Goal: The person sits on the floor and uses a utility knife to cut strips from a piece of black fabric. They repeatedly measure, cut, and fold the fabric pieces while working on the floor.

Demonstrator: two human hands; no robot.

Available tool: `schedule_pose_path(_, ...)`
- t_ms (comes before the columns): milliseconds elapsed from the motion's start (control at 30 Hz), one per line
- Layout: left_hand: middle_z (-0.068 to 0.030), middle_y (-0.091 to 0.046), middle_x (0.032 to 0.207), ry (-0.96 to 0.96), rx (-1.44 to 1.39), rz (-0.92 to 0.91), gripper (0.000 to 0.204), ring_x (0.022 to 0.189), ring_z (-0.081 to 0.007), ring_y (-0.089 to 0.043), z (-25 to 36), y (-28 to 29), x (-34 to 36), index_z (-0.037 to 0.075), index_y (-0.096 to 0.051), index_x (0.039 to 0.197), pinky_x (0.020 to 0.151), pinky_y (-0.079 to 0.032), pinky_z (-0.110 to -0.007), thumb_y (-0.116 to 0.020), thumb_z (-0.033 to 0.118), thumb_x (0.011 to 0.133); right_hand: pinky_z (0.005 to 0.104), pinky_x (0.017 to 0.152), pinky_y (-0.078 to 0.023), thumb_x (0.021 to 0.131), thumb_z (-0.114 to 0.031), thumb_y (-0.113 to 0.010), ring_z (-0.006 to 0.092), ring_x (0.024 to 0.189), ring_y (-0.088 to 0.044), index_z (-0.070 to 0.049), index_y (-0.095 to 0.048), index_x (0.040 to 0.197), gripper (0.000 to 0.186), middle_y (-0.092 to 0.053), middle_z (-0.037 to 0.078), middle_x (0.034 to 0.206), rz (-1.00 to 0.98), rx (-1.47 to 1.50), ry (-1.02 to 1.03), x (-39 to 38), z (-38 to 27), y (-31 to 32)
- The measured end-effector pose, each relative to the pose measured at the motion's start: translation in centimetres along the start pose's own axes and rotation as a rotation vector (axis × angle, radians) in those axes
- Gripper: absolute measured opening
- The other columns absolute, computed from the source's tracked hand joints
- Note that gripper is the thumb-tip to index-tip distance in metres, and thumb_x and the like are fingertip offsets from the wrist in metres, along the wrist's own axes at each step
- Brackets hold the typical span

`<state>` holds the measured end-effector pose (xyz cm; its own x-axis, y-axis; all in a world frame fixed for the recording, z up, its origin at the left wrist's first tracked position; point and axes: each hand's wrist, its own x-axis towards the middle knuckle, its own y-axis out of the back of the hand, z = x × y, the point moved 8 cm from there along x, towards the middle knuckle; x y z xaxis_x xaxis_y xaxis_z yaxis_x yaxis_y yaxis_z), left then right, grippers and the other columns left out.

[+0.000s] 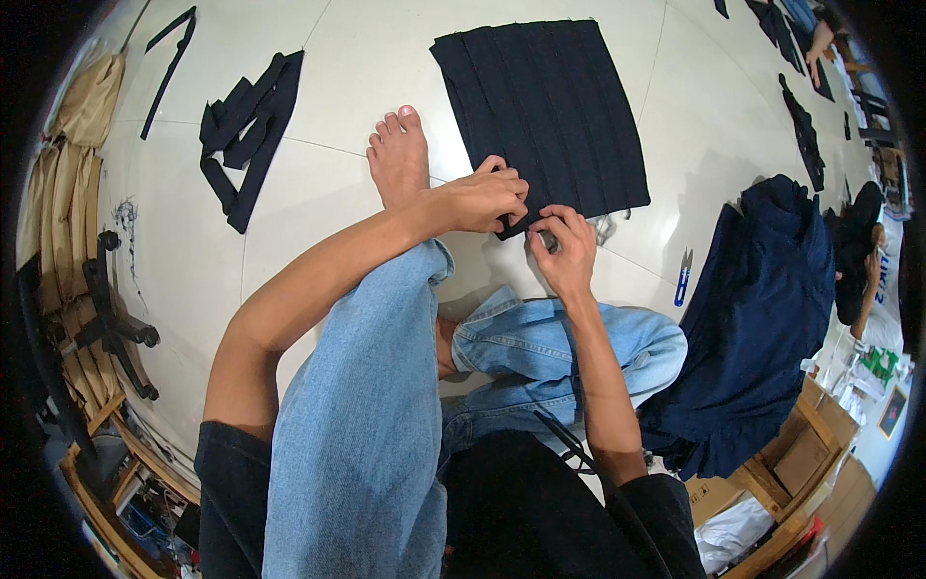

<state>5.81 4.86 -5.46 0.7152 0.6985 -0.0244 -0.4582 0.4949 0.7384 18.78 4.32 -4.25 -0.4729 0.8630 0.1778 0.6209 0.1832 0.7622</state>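
A dark navy, roughly square piece of cloth (550, 106) with several lengthwise folds or seams lies flat on the floor in front of me. My left hand (487, 200) is curled over its near left corner, fingers closed on the fabric. Just right of that corner, my right hand (565, 249) has thumb and forefinger brought together in a pinch at the cloth's near edge. What sits between those fingertips is too small to make out. A little bunch of loose thread (605, 230) shows by the near edge, beyond the right hand.
Blue-handled thread snips (683, 280) lie to my right, beside a heap of navy fabric (752, 318). Dark strips (246, 135) are on the floor at far left. A chair base (116, 318) stands at left. Another person's hand (820, 48) reaches in at far right.
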Motion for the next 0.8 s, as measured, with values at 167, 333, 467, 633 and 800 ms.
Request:
schedule_pose_path(167, -0.0033, -0.056, 0.093, 0.006, -0.004, 0.005, 0.015, 0.101, -0.0224, -0.054, -0.3, -0.3, 0.0, 0.010, -0.064, 0.078, 0.100, -0.032, -0.044, -0.077, 0.007, 0.071, 0.0390, 0.084, -0.043, 0.072, -0.008, -0.072, 0.0240, 0.091, -0.061, -0.009, -0.067, 0.079, 0.008, -0.066, 0.003, 0.103, -0.018, 0.001, -0.013, -0.1, -0.4, 0.3)
schedule_pose_path(333, -0.0038, -0.057, 0.092, 0.007, -0.011, 0.014, 0.016, 0.100, -0.0228, -0.054, -0.2, -0.2, 0.1, 0.010, -0.064, 0.078, 0.100, -0.032, -0.045, -0.078, 0.008, 0.070, 0.0405, 0.088, -0.044, 0.073, -0.007, -0.071, 0.0267, 0.095, -0.062, -0.007, -0.066, 0.079, 0.008, -0.066, 0.006, 0.106, -0.015, 0.019, -0.006, -0.3, -0.6, 0.5)
schedule_pose_path(467, -0.0038, -0.057, 0.090, 0.002, 0.012, 0.010, 0.019, 0.099, -0.0231, -0.055, -0.4, -0.4, 0.1, 0.011, -0.064, 0.083, 0.100, -0.032, -0.044, -0.078, 0.008, 0.071, 0.0419, 0.090, -0.044, 0.074, -0.005, -0.071, 0.0305, 0.103, -0.060, -0.005, -0.065, 0.082, 0.010, -0.065, 0.011, 0.109, -0.018, 0.049, -0.017, -0.9, -0.3, 0.3)
schedule_pose_path(633, -0.0097, -0.056, 0.119, 0.067, 0.095, 0.050, 0.040, 0.121, -0.0270, -0.049, 0.3, 0.8, 0.9, 0.015, -0.063, 0.113, 0.104, -0.032, -0.049, -0.079, 0.018, 0.077, 0.0436, 0.092, -0.043, 0.076, -0.004, -0.069, 0.0339, 0.114, -0.053, -0.002, -0.064, 0.085, 0.010, -0.060, 0.015, 0.115, -0.051, -0.010, -0.003, -1.3, -1.0, 0.3)
schedule_pose_path(800, -0.0110, -0.038, 0.154, 0.119, 0.307, 0.003, 0.068, 0.145, -0.0302, -0.031, -0.6, -0.4, 1.1, 0.025, -0.053, 0.141, 0.114, -0.028, -0.054, -0.078, 0.029, 0.078, 0.0452, 0.094, -0.039, 0.080, -0.005, -0.066, 0.0317, 0.112, -0.049, -0.003, -0.064, 0.087, 0.008, -0.057, 0.012, 0.114, -0.141, -0.138, -0.043, -2.1, -2.1, 1.0)
